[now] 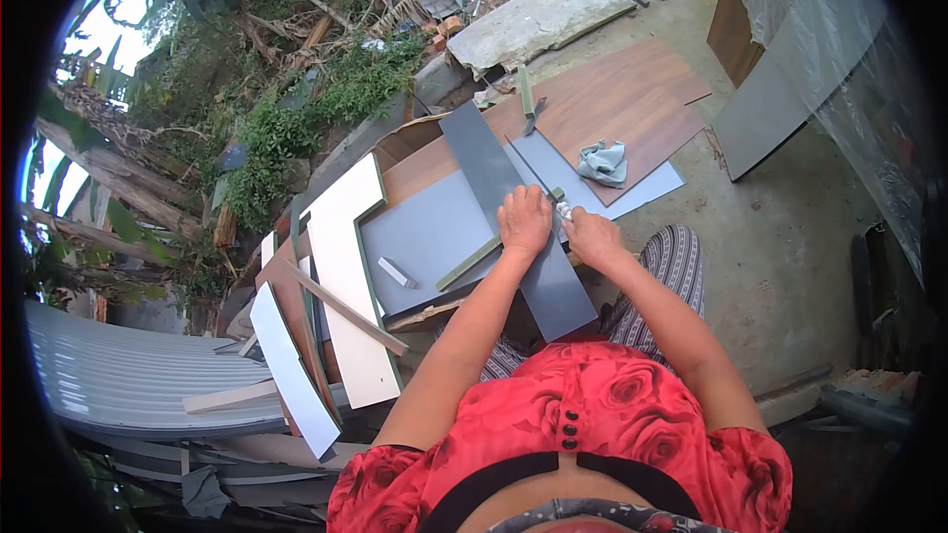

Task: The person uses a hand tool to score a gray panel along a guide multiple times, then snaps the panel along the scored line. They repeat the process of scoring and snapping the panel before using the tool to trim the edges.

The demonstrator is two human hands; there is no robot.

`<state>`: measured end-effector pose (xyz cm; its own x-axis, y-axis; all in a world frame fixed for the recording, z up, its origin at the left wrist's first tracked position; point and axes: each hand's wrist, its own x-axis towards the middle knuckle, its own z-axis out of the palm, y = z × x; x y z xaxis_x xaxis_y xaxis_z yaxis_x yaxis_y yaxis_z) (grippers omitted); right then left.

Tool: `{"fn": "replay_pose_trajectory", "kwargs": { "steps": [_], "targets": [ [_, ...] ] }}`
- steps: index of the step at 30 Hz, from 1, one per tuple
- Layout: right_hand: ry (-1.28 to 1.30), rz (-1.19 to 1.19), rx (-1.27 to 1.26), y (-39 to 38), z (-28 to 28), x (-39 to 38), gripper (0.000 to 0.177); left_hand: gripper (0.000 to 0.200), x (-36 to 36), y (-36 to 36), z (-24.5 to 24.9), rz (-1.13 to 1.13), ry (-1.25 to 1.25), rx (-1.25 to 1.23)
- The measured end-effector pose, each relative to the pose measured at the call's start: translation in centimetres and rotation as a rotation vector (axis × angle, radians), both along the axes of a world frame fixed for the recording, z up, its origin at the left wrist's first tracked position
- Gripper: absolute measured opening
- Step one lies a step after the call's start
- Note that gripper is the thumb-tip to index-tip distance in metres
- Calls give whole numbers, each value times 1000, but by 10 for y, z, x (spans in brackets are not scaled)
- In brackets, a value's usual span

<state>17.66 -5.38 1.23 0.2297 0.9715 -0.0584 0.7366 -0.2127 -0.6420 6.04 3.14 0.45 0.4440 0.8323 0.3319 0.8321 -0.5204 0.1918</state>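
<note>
A long dark grey board [480,153] lies slanted across a pale grey panel [425,217], its near end reaching toward my lap. My left hand [525,221] presses down on this board, fingers curled at its right edge. Close beside it, my right hand [592,237] is closed around the white-wrapped handle of a long narrow blade [528,166], which points away from me along the board's edge. A green-edged strip [469,264] sticks out from under the board on the left, near a small whitish block [397,272].
A crumpled light blue cloth [602,163] rests on brown wood-grain panels [622,89]. Cream panels [346,276] and offcuts lie to the left, beside corrugated metal sheeting [138,365]. Plastic-covered boards [790,89] lean at right. Plants [286,138] grow beyond the concrete edge.
</note>
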Motion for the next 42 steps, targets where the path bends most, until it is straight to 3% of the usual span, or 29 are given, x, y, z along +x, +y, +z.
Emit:
{"fn": "replay_pose_trajectory", "kwargs": {
  "steps": [10, 18, 26, 29, 34, 37, 42],
  "targets": [
    [12, 26, -141, -114, 8, 8, 28, 11, -1, 0, -4, 16, -32, -21],
    [-12, 1, -37, -4, 9, -3, 30, 11, -1, -1, -1, 9, -41, 20],
    [-12, 21, -93, -123, -1, 10, 26, 11, 0, -2, -2, 20, -45, 9],
    [-7, 16, -58, -105, 4, 12, 26, 11, -1, 0, -6, 2, -23, 3],
    [-14, -6, 11, -8, 7, -3, 30, 11, 1, -2, -4, 7, -19, 6],
    [-2, 16, -24, -15, 10, -1, 30, 11, 0, -2, -5, 22, -19, 6],
    [10, 2, -37, -106, -3, 6, 26, 10, 0, -4, -3, 24, -45, 14]
  ]
}}
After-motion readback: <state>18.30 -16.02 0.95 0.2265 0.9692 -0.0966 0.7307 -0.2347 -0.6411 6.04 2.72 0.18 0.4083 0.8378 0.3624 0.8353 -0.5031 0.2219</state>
